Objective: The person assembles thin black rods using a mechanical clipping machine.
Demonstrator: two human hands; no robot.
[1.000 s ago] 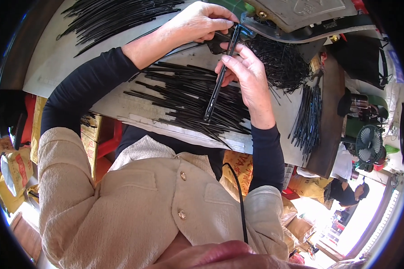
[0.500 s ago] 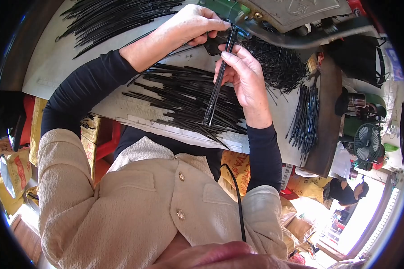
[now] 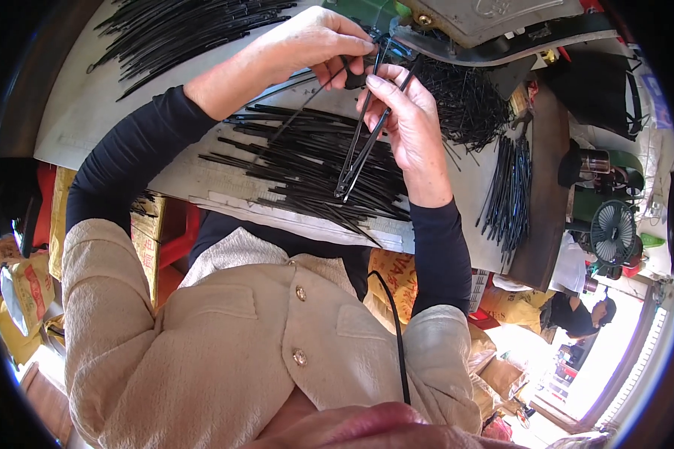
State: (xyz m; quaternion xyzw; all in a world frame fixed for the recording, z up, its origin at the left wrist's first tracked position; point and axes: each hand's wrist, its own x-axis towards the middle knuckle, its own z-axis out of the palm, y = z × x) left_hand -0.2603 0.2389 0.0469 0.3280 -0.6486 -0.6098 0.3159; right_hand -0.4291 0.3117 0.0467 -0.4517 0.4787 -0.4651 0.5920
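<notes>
My left hand (image 3: 314,49) is closed in a pinch at the edge of the green machine (image 3: 356,10), holding a thin black rod (image 3: 307,108) that slants down over the pile. My right hand (image 3: 406,123), just right of it, grips a few slim black jointed rods (image 3: 361,153), which look like umbrella ribs. They hang toward me, slightly spread, their lower ends joined at a hinge. Their upper ends meet the machine's working point near my left fingertips, where the exact contact is hidden. Beneath both hands lies a loose pile of black rods (image 3: 299,161).
Another bundle of black rods (image 3: 195,30) lies at the far left of the table (image 3: 67,127). A tangled heap (image 3: 464,108) and a neat bunch (image 3: 508,194) are on the right. A curved dark bar (image 3: 509,51) spans the upper right. A small fan (image 3: 612,232) stands beyond the table.
The rods in my right hand have spread apart from a tight bundle. A rod now slants from my left hand. The curved bar, blurred before, has shifted and looks sharp.
</notes>
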